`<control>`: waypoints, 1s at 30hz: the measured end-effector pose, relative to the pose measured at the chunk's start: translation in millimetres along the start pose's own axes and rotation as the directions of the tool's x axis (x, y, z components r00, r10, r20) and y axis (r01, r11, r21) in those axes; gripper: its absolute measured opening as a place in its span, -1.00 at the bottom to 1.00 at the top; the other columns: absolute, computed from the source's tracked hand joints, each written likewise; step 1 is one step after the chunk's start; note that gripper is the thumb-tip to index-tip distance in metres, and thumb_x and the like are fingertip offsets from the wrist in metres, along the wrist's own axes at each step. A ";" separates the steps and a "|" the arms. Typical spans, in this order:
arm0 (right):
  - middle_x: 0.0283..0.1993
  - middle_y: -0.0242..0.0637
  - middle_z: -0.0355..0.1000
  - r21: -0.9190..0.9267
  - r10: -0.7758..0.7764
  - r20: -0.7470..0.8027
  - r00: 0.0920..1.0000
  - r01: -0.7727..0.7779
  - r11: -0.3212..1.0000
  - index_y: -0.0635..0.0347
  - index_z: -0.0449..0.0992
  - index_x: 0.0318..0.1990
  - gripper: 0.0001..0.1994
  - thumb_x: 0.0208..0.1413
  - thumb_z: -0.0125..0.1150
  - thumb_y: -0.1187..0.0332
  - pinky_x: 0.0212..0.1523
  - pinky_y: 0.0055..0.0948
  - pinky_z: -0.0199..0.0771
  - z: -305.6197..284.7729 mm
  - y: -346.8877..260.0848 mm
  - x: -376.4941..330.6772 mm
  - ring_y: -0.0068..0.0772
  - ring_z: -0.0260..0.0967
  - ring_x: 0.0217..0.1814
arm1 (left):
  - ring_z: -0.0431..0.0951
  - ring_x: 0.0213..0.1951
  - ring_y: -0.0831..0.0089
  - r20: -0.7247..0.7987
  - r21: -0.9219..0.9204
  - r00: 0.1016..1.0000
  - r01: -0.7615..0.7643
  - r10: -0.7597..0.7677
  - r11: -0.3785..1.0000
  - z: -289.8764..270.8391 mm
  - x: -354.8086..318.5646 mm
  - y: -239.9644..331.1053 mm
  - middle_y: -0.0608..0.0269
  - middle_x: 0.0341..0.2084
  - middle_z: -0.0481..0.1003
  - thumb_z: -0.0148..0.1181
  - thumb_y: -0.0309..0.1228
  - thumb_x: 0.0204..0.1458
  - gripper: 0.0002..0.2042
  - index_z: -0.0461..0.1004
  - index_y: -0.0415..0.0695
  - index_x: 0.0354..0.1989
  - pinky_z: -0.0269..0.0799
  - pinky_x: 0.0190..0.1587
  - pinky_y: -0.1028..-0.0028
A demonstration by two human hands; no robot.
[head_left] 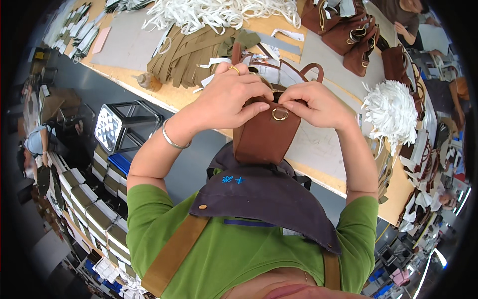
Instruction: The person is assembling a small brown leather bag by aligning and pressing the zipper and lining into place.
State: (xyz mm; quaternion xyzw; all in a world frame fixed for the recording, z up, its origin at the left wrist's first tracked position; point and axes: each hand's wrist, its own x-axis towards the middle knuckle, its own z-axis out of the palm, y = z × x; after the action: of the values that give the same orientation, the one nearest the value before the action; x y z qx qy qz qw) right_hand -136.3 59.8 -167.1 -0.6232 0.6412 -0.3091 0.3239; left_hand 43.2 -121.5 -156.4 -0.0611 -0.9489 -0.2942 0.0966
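A brown leather-look handbag (264, 134) stands at the table's near edge, its end panel with a gold D-ring (280, 114) facing me. My left hand (236, 94) pinches the bag's top edge left of the ring, fingers curled over it. My right hand (311, 102) grips the same edge just right of the ring, thumb and fingers pressed together. Behind my hands the bag's mouth gapes, showing a pale printed lining (284, 72) and part of a zipper. A brown handle (313, 70) arches up beyond my right hand.
On the table lie olive fabric strips (184, 55), a heap of white straps (219, 12), a small bottle (148, 81) and a bundle of white strips (391, 112). More brown handbags (348, 35) stand at the far right. A metal-framed stool (124, 124) is at the left. Other people work at the right.
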 end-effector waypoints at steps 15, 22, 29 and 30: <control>-0.46 -0.37 0.42 -0.400 -0.011 -0.158 0.987 -0.054 0.915 0.07 0.62 -0.30 -0.80 0.05 0.33 0.17 -0.39 -0.32 0.37 22.4 -41.5 9.0 -0.25 0.38 -0.41 | 0.45 0.05 0.38 0.045 0.107 0.991 0.124 -0.130 0.986 -2.2 21.7 -61.4 0.43 -0.22 0.56 0.14 -0.48 -0.17 -0.69 0.54 0.07 -0.18 -0.01 0.19 0.15; -0.28 -0.46 0.45 -0.519 -0.238 -0.279 0.930 0.062 0.853 0.02 0.60 -0.34 -0.87 -0.07 0.38 0.31 -0.18 -0.33 0.38 -15.7 -44.7 -5.4 -0.29 0.38 -0.15 | 0.49 -0.40 0.41 -0.006 0.093 0.999 0.048 -0.048 0.995 -55.6 0.2 -27.1 0.46 -0.70 0.45 0.20 -0.48 -0.17 -0.88 0.54 0.05 -0.42 0.11 0.15 0.21; -0.25 -0.49 0.40 -0.445 -0.199 -0.200 0.959 0.092 0.891 0.03 0.58 -0.37 -0.89 -0.07 0.38 0.33 0.09 -0.26 0.20 1.5 -22.7 -14.1 -0.33 0.34 -0.06 | 0.47 -0.45 0.41 0.010 0.117 0.986 0.163 -0.165 0.980 -26.0 -19.7 -13.1 0.46 -0.63 0.49 0.37 -0.39 -0.13 -0.81 0.57 0.01 -0.30 0.13 0.13 0.33; -0.26 -0.49 0.40 -0.431 -0.199 -0.197 0.960 0.097 0.897 0.03 0.58 -0.37 -0.90 -0.06 0.37 0.34 0.09 -0.25 0.19 2.8 -24.3 -13.4 -0.34 0.35 -0.07 | 0.49 -0.42 0.38 -0.075 0.107 0.985 0.161 -0.153 0.981 -23.4 -20.2 -10.7 0.44 -0.52 0.54 0.39 -0.33 -0.12 -0.73 0.56 0.01 -0.20 0.12 0.16 0.29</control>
State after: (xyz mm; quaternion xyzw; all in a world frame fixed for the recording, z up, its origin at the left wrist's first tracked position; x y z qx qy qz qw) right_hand -119.4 72.4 -148.9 -0.6840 0.6765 -0.2610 0.0803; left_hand 64.4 -144.8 -147.8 0.0294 -0.9621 -0.2488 0.1080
